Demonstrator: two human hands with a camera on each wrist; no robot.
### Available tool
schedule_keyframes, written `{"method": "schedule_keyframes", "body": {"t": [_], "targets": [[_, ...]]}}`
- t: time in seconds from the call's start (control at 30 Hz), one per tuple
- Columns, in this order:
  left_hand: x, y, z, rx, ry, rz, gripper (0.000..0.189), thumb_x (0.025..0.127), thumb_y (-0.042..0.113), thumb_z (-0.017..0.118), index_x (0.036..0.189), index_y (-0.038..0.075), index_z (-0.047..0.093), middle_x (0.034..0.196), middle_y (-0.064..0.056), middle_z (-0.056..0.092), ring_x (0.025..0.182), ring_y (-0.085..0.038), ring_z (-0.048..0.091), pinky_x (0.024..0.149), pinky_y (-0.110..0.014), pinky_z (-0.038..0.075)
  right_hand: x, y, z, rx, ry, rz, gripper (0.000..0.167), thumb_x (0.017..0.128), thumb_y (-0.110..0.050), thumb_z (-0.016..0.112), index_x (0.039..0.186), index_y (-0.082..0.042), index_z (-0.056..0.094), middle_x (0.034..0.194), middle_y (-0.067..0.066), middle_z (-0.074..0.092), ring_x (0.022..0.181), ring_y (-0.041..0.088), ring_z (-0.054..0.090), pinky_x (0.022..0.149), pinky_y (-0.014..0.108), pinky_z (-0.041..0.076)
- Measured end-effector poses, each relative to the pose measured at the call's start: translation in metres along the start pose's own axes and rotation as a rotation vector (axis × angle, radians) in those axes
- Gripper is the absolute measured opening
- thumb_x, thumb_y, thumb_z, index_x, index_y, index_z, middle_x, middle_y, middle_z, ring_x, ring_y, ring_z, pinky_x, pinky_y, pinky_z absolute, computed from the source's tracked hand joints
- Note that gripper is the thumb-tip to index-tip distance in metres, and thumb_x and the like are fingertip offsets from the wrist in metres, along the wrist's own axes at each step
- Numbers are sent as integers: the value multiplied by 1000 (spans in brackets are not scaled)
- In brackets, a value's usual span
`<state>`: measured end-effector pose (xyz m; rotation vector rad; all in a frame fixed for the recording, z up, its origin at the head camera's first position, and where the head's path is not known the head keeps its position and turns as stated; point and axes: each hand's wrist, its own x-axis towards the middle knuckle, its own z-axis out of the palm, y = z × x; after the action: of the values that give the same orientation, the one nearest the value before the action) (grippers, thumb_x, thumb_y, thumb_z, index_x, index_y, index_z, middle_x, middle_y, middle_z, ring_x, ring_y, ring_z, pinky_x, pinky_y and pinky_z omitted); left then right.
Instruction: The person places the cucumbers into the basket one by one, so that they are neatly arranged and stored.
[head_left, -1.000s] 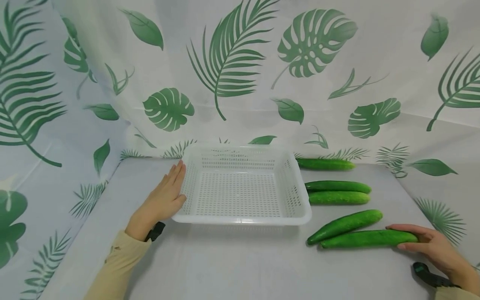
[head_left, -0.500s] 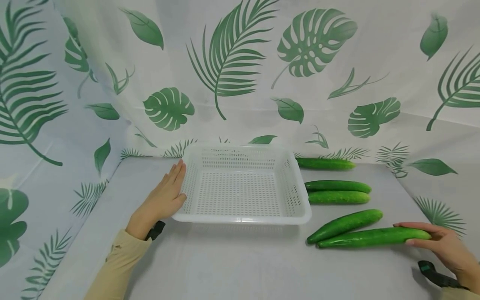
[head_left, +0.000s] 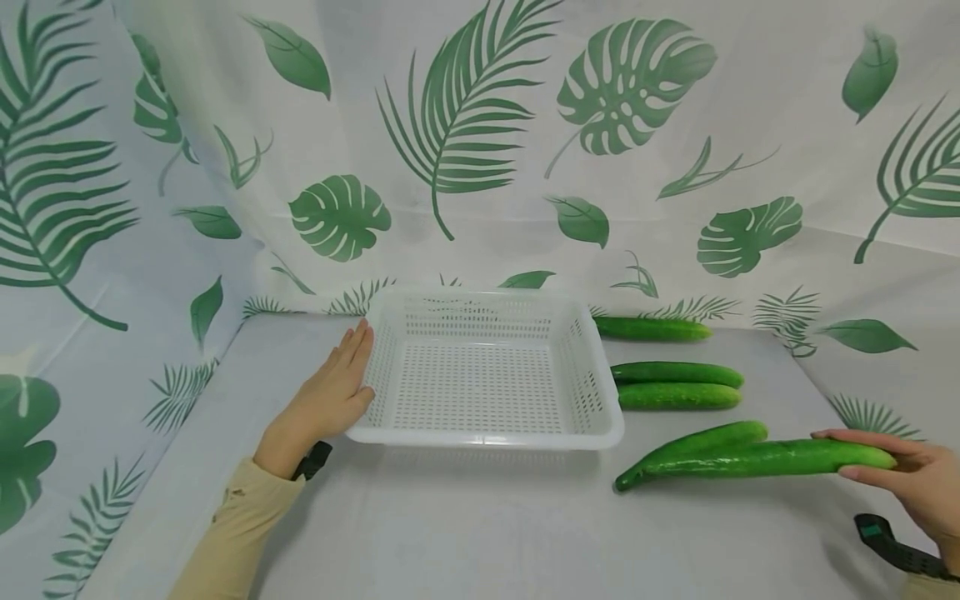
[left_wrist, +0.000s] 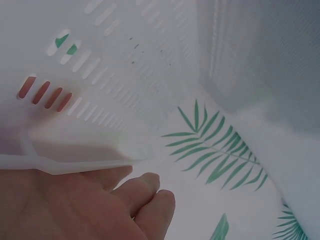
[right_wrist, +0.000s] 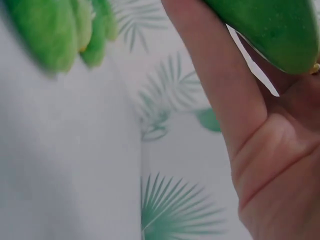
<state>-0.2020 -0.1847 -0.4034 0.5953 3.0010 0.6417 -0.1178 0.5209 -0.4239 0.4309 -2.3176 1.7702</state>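
With thumb and fingers, my right hand (head_left: pixel 911 475) pinches a cucumber (head_left: pixel 780 459) by its pale right end. That end is lifted off the table, and the cucumber's left part overlaps another cucumber (head_left: pixel 731 435) behind it in the head view. The right wrist view shows the held cucumber (right_wrist: pixel 280 35) between thumb and fingers. My left hand (head_left: pixel 322 400) rests with straight fingers against the left side of a white plastic basket (head_left: pixel 483 440). In the left wrist view, fingers (left_wrist: pixel 142 192) lie along the basket's rim (left_wrist: pixel 75 166), and some skin shows through its slots.
Right of the basket lie two cucumbers side by side, the upper (head_left: pixel 678 372) and the lower (head_left: pixel 678 396). One more cucumber (head_left: pixel 654 328) lies behind them near the back wall. A leaf-printed cloth (head_left: pixel 480 167) closes off the back and sides of the grey-white table (head_left: pixel 465 533).
My right hand has drawn the cucumber rightward and raised its right end off the table. The left hand and the basket have stayed in place.
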Motion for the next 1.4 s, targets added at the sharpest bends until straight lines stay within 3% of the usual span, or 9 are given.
{"method": "schedule_keyframes", "body": {"t": [0.33, 0.57, 0.73, 1.03, 1.2, 1.4], "targets": [[0, 1, -1, 8, 1, 1, 78, 92, 12, 45, 154, -9, 2, 164, -20, -3, 150, -39, -3, 120, -55, 10, 31, -40, 22, 75, 123, -56, 51, 77, 35, 55, 123, 14, 62, 112, -2, 73, 100, 4, 66, 79, 12, 52], [1, 0, 0, 8, -2, -5, 79, 93, 13, 44, 155, -9, 1, 165, -19, -5, 150, -37, -5, 120, -54, 9, 71, -85, 57, 235, 170, 93, 49, 82, 26, 60, 127, 7, 64, 112, 0, 74, 107, 5, 63, 79, 14, 54], [2, -1, 1, 9, -15, -7, 79, 93, 14, 44, 155, -8, 0, 165, -18, -7, 150, -36, -8, 120, -54, 8, 108, -112, 93, 345, 151, 95, 47, 85, 22, 61, 130, 8, 60, 119, 6, 70, 117, 10, 57, 89, 15, 50], [0, -1, 0, 3, -13, -5, 79, 93, 14, 43, 155, -8, -1, 164, -19, -7, 150, -37, -8, 120, -54, 7, 174, -136, 174, 136, 123, 175, 47, 84, -8, 79, 129, -3, 66, 124, 0, 65, 131, 18, 39, 94, 19, 43], [-1, 1, 0, 4, -1, 10, 78, 93, 12, 45, 154, -10, 2, 164, -21, -5, 150, -38, -7, 120, -55, 7, 204, -134, 219, -10, 64, 219, 54, 82, -24, 82, 129, -4, 66, 131, 4, 56, 113, 19, 51, 83, 23, 50], [-1, 1, -2, 7, 5, 13, 78, 93, 11, 46, 154, -11, 3, 164, -22, -4, 150, -38, -7, 120, -54, 7, 229, -121, 264, -92, -27, 261, 49, 82, -27, 82, 124, -3, 69, 134, 8, 52, 126, 24, 44, 102, 42, 43]]}}
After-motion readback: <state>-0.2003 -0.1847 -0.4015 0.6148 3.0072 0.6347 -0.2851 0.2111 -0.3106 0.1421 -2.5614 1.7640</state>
